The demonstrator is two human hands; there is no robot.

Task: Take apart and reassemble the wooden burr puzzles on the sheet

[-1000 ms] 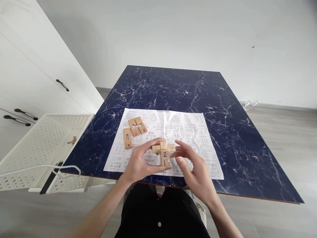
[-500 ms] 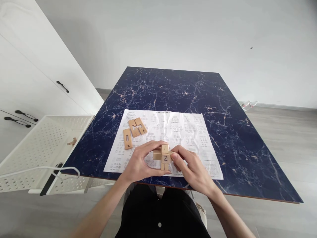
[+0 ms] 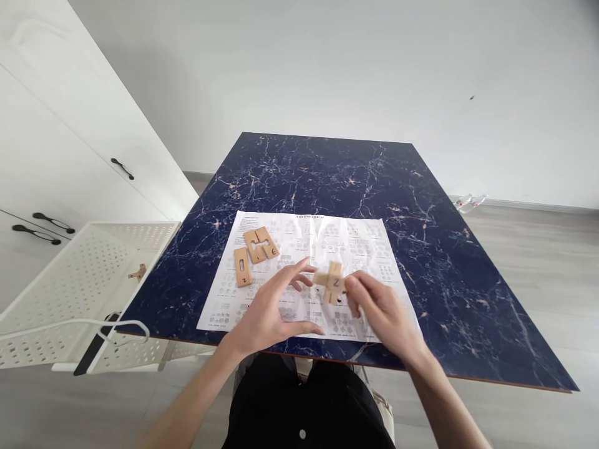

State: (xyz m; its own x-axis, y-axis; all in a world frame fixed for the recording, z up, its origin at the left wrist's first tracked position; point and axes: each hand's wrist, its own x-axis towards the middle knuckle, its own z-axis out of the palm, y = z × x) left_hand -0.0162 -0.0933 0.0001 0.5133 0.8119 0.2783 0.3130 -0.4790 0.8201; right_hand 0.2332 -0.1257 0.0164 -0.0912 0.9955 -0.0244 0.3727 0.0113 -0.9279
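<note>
My right hand (image 3: 377,305) pinches a small wooden interlocking puzzle (image 3: 333,284) by its right side and holds it up over the paper. The puzzle is cross-shaped, slightly blurred, and bears a "2" on its front. To its left, my left hand (image 3: 274,308) is open, thumb and fingers spread apart, not touching it. Two flat notched wooden pieces (image 3: 261,244), marked 1 and 3, lie side by side on the left of the printed sheet (image 3: 218,312). Beside them is a flat slotted wooden piece (image 3: 242,268) marked 2.
The sheet lies at the near edge of a dark blue marbled table (image 3: 322,168). At the left stands a white perforated basket (image 3: 98,234) with a small wooden piece (image 3: 137,272) in it. White cabinets (image 3: 88,143) rise behind the basket.
My left hand has let go of the wooden puzzle, its fingers now spread. My right hand has moved the puzzle to the right and tilted it.
</note>
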